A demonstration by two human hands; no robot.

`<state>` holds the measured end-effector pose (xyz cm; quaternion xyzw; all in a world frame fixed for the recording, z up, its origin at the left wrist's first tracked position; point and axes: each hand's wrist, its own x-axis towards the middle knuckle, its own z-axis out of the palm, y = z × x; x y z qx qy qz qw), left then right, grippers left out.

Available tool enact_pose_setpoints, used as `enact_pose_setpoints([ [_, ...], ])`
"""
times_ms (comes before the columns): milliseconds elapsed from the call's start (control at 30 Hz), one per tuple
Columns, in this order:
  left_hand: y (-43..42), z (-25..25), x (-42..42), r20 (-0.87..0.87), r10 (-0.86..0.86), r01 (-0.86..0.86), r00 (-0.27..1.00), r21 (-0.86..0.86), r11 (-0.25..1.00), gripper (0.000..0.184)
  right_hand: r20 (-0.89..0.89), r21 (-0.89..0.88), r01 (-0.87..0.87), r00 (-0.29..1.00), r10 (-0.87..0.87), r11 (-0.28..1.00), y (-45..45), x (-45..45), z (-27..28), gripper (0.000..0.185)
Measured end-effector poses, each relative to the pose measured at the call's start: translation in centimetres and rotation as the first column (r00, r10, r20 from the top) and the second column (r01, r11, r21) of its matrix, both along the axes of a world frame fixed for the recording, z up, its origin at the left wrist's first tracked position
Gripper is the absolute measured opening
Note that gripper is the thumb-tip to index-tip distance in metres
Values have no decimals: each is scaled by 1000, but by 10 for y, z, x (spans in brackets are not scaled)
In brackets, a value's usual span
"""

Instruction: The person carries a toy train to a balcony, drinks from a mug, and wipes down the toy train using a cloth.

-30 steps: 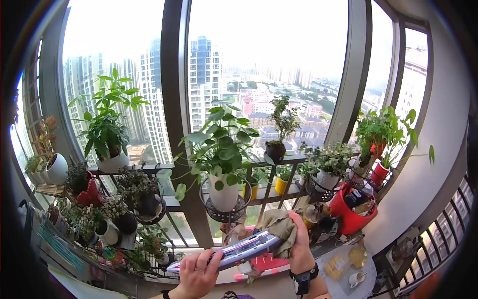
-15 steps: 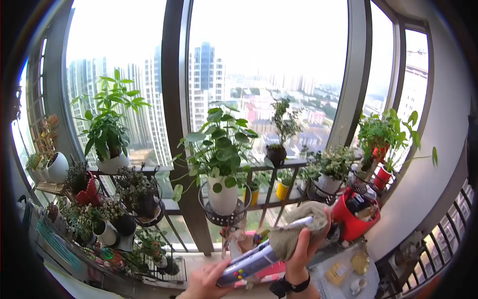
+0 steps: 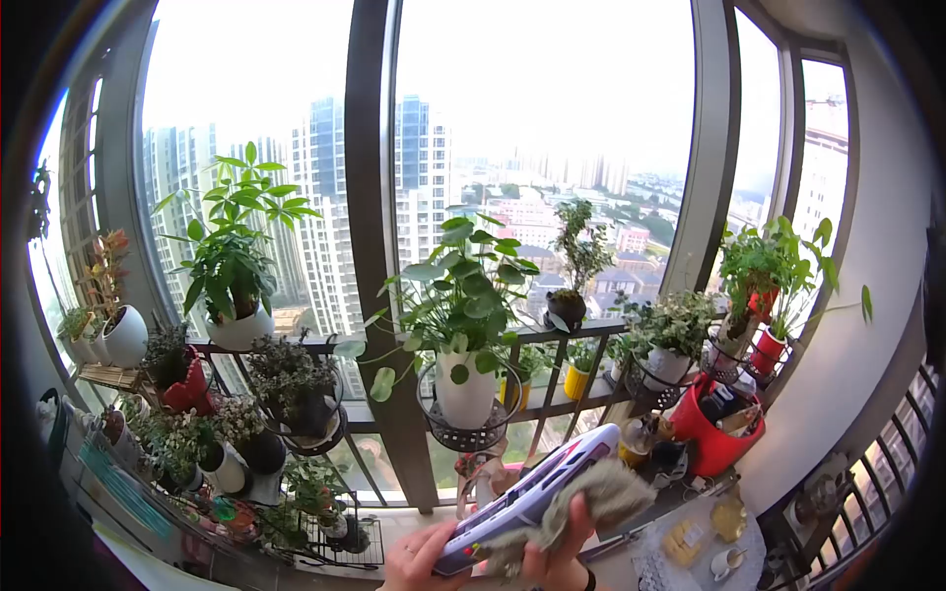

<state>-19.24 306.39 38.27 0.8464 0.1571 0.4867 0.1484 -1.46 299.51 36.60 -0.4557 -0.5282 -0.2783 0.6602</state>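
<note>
At the bottom centre, the lower end of a tilted white-and-lilac toy train (image 3: pixel 540 485) is gripped by the left hand (image 3: pixel 416 558). Against its right side a grey-green cloth (image 3: pixel 603 492) is clutched by the right hand (image 3: pixel 562 544), close beside the left. Beyond, a round-leaved plant (image 3: pixel 471 283) in a white pot (image 3: pixel 468 399) is held at the railing (image 3: pixel 603 328); farther off, apartment towers (image 3: pixel 326 158) are framed by the window (image 3: pixel 542 89).

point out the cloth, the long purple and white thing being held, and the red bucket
Cloth (image 3: pixel 609 491), head view: crumpled middle
Long purple and white thing (image 3: pixel 533 491), head view: middle of its body
Red bucket (image 3: pixel 719 448), head view: outer wall
</note>
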Motion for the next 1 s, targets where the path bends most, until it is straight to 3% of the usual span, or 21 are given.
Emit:
enact_pose_setpoints([
  [33,-3,-2,0,-7,-10,10,1000,-8,1000,56,-22,2,13,1000,-13,1000,-4,5,22,73],
  [67,-6,-3,-1,-10,-14,13,1000,-21,1000,55,98,-195,202,978,-186,960,-16,17,36,73],
  [100,-8,2,0,-9,-14,14,1000,-30,999,55,95,-199,205,977,-189,958,-17,17,65,73],
  [167,-16,18,1,-20,-15,14,1000,-51,999,56,-249,-84,-95,966,72,992,-20,20,122,72],
  [300,-18,25,16,58,-19,16,998,40,999,60,-205,-93,-127,973,106,988,-16,12,97,74],
  [367,-19,25,26,56,-4,1,998,50,999,61,-118,166,-394,902,415,904,11,-4,45,79],
  [433,-28,24,28,106,-27,29,994,-9,1000,63,-164,150,-431,877,452,890,4,-8,29,82],
  [500,-32,26,25,127,-50,57,991,-53,997,64,-204,135,-484,840,502,865,-2,-9,47,89],
  [567,-33,38,17,37,-114,119,993,-197,973,65,-242,121,-531,803,544,839,-8,-9,71,96],
  [633,-28,35,11,42,-141,147,989,-210,966,66,-267,121,-554,781,565,823,-17,-11,90,101],
  [700,-17,24,6,16,-224,221,974,-242,945,69,-544,221,-703,486,684,676,-21,-4,108,98],
  [733,-26,21,6,8,-144,139,990,-310,941,65,-521,223,-703,500,692,676,-11,-3,101,98],
  [767,-21,17,11,19,-147,145,989,-306,941,65,-405,167,-589,690,599,791,-3,-6,88,92],
  [833,-20,19,11,-8,-252,226,968,-415,881,66,-170,113,-283,939,300,952,4,-24,53,81],
  [933,-19,32,19,32,-273,261,962,-418,870,67,-217,104,-387,890,401,916,8,-26,-13,89],
  [1000,-22,43,26,64,-300,296,952,-440,848,69,-233,-123,-414,896,379,902,-1,-14,-16,95],
])
